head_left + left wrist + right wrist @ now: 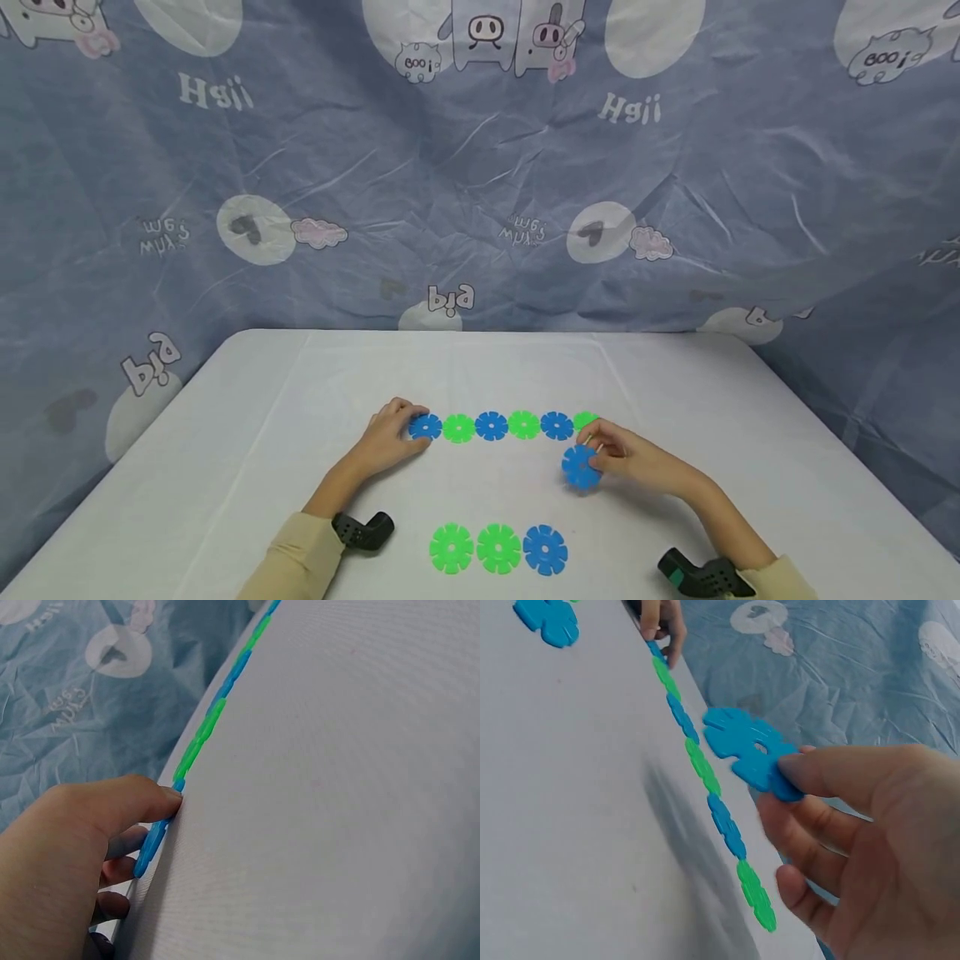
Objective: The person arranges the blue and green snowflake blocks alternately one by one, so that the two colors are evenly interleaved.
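Observation:
A row of flat, notched plastic snowflake discs, blue and green by turns, lies across the white table. My left hand (388, 435) is at the row's left end, its thumb and index finger at opposite edges of a blue snowflake disc (425, 427). In the left wrist view, the thumb (169, 799) touches that disc. My right hand (637, 458) pinches another blue snowflake disc (739, 742) between thumb and fingers, raised above the table. That hand partly covers the green disc (584, 420) at the row's right end in the head view.
Nearer the front lie a green disc (452, 549), a second green disc (498, 549) and a blue disc (546, 550), side by side. The white table (225, 467) ends at a blue patterned curtain (450, 183). Each wrist carries a black device (363, 531).

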A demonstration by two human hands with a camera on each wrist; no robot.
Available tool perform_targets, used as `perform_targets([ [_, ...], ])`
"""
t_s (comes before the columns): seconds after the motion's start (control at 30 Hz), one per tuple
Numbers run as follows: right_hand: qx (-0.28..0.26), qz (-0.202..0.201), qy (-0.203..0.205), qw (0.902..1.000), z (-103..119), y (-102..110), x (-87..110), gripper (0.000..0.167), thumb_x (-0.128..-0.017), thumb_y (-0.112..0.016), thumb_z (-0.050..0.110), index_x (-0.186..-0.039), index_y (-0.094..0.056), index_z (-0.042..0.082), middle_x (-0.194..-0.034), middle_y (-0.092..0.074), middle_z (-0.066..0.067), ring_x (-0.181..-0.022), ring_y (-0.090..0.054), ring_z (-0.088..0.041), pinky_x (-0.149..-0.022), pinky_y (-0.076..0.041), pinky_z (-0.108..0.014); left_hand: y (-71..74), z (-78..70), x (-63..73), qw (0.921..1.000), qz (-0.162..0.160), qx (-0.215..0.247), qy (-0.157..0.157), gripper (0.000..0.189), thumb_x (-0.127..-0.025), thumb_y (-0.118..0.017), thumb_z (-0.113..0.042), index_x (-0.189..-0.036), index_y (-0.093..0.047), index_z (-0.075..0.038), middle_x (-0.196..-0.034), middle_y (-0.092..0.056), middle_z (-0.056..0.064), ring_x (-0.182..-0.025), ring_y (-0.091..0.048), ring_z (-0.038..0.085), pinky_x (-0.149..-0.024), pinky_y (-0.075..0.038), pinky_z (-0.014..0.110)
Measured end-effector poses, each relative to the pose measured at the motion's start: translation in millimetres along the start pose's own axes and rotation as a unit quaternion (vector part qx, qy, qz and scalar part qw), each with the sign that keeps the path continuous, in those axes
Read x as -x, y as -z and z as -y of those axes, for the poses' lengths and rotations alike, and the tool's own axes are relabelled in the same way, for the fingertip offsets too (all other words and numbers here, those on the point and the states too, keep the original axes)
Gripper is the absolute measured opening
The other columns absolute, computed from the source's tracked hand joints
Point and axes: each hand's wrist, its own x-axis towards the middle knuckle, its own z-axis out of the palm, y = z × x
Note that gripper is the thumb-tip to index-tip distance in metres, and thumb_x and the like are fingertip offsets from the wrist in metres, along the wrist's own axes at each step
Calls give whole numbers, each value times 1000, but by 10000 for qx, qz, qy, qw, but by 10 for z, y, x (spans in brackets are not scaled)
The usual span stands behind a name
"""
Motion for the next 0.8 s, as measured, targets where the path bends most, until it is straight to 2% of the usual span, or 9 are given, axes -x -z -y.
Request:
perform_targets([
  [0.2,326,-1143,-244,9926,-84,110,50,32,-92,-50,16,-119,-45,0,-101,-51,-13,-80,-53,-5,-69,-45,-24,-28,4,4,10000,-34,-19,-60,45,-77,-66,-31,-118,-58,-14,-111,-50,5,-105,-48,22,-88,-33,40],
  [0.43,559,-2345,-210,9703,-248,154,32,33,-91,-51,11,-122,-48,1,-95,-52,-14,-68,-51,-16,-57,-42,-25,-3,-13,14,10000,-27,10,-12,45,-77,-66,-30,-118,-58,-14,-111,-50,6,-106,-47,23,-89,-34,42],
  [0.63,426,-2942,-611,9529,-438,138,19,37,-94,-44,12,-131,-43,9,-101,-48,-15,-67,-52,-9,-59,-44,-23,-9,-1,-2,10000,-18,-14,-74,45,-77,-66,-30,-118,-58,-14,-111,-50,6,-105,-48,22,-89,-33,42],
  [0.8,652,-3330,-944,9359,-488,135,11,39,-95,-45,15,-134,-41,12,-111,-46,-18,-70,-55,-5,-61,-42,-21,7,-25,16,10000,15,27,-80,46,-77,-66,-30,-119,-57,-12,-112,-50,8,-106,-47,24,-91,-32,44],
])
